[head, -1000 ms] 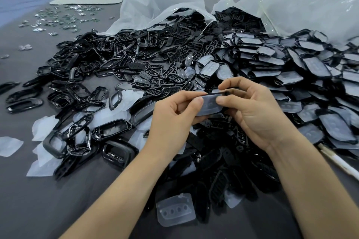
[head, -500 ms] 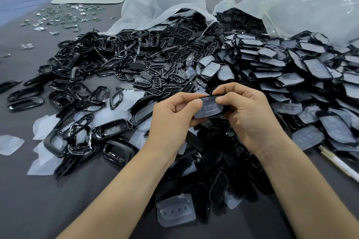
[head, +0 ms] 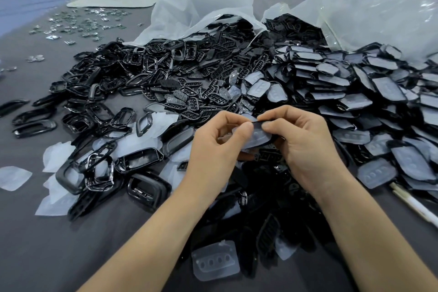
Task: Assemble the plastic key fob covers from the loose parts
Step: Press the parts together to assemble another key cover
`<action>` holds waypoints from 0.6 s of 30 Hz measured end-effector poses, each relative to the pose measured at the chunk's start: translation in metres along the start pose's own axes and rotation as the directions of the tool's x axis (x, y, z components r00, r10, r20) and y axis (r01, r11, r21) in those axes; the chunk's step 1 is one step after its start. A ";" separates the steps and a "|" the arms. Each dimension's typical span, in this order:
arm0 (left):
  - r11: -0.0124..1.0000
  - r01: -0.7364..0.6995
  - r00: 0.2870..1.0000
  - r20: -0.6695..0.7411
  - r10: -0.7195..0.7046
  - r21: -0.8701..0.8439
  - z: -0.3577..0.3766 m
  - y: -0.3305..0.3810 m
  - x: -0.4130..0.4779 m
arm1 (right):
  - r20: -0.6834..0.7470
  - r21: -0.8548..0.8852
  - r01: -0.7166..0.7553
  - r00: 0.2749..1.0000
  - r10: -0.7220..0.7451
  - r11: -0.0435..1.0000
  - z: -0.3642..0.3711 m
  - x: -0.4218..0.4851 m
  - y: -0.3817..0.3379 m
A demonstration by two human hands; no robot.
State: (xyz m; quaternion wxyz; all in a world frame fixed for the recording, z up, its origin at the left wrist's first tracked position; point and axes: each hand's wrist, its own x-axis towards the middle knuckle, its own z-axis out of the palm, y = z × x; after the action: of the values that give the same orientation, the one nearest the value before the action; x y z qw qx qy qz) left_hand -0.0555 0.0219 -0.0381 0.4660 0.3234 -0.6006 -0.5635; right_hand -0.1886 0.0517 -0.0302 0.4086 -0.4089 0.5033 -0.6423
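Pinching from either side in the head view, the left hand [head: 214, 149] and right hand [head: 305, 147] grasp one black cover piece [head: 258, 136] with a translucent pad between them, just nearer than the pile [head: 201, 99]. Since a second ago the thumbs have drawn closer along its top edge. Seating the pad looks underway, not finished.

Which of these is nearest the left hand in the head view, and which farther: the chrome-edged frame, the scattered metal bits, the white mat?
1. Chrome-edged frame, just left of the left hand.
2. Scattered metal bits, far back on the left.
3. White mat, beyond them at the table's far edge.
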 end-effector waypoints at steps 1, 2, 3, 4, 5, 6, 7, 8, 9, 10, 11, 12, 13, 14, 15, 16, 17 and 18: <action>1.000 -0.005 1.000 0.008 0.005 0.009 0.001 0.000 0.000 | 0.009 -0.018 0.011 1.000 -0.011 1.000 0.000 0.000 0.000; 1.000 -0.007 1.000 0.007 0.007 0.005 0.001 -0.001 0.000 | 0.017 -0.029 0.018 1.000 -0.017 0.999 0.000 0.000 0.001; 1.000 -0.010 1.000 0.001 0.010 -0.005 0.002 -0.001 0.000 | 0.024 -0.032 0.018 1.000 -0.017 0.999 0.001 0.000 0.001; 1.000 -0.012 1.000 -0.006 0.012 -0.018 0.002 -0.001 0.000 | 0.031 -0.028 0.014 0.999 -0.013 0.999 0.001 0.000 0.002; 1.000 -0.012 1.000 -0.010 0.012 -0.029 0.002 -0.001 0.000 | 0.036 -0.024 0.009 0.999 -0.008 1.000 0.001 0.000 0.002; 0.999 -0.011 1.000 -0.010 0.010 -0.035 0.002 0.000 -0.001 | 0.038 -0.021 0.006 0.999 -0.005 1.000 0.001 0.000 0.002; 0.999 -0.011 1.000 -0.014 0.010 -0.035 0.002 0.000 -0.001 | 0.042 -0.026 0.008 0.999 -0.007 1.000 0.000 0.000 0.001; 1.000 -0.014 1.000 -0.026 0.014 -0.028 0.002 0.000 -0.001 | 0.053 -0.052 0.019 0.998 -0.016 0.998 0.000 0.000 0.001; 1.000 -0.021 0.999 -0.045 0.020 -0.016 0.002 -0.001 -0.001 | 0.073 -0.095 0.036 0.997 -0.029 0.995 0.000 -0.001 0.000; 1.000 -0.028 0.997 -0.067 0.028 0.004 0.001 -0.002 0.000 | 0.100 -0.144 0.053 0.994 -0.039 0.988 0.000 -0.002 -0.001; 0.999 -0.037 0.995 -0.088 0.039 0.028 0.001 -0.002 0.000 | 0.125 -0.188 0.067 0.991 -0.043 0.980 0.001 -0.004 -0.001; 0.998 -0.041 0.993 -0.105 0.046 0.043 0.001 -0.002 0.000 | 0.141 -0.228 0.084 0.989 -0.053 0.970 0.002 -0.005 -0.001; 0.998 -0.042 0.992 -0.119 0.046 0.041 0.001 -0.002 0.000 | 0.144 -0.270 0.109 0.987 -0.072 0.957 0.003 -0.005 -0.001; 0.999 -0.039 0.991 -0.130 0.043 0.030 0.001 -0.003 0.000 | 0.138 -0.313 0.137 0.986 -0.098 0.940 0.004 -0.006 -0.001; 0.999 -0.035 0.990 -0.135 0.037 0.022 0.001 -0.003 0.000 | 0.128 -0.342 0.156 0.985 -0.119 0.926 0.004 -0.006 -0.001; 0.999 -0.030 0.991 -0.133 0.032 0.019 0.002 -0.004 0.000 | 0.117 -0.357 0.168 0.984 -0.134 0.919 0.005 -0.005 -0.001; 1.000 -0.026 0.991 -0.129 0.028 0.017 0.002 -0.005 -0.001 | 0.106 -0.364 0.175 0.984 -0.146 0.915 0.005 -0.005 0.000; 1.000 -0.024 0.992 -0.122 0.025 0.012 0.002 -0.006 -0.001 | 0.098 -0.372 0.183 0.983 -0.158 0.910 0.006 -0.005 0.000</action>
State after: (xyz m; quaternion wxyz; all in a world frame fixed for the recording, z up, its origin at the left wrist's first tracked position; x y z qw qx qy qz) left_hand -0.0584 0.0225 -0.0438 0.5070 0.3522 -0.5778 -0.5339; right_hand -0.1817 0.0542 -0.0298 0.2808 -0.5433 0.5666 -0.5523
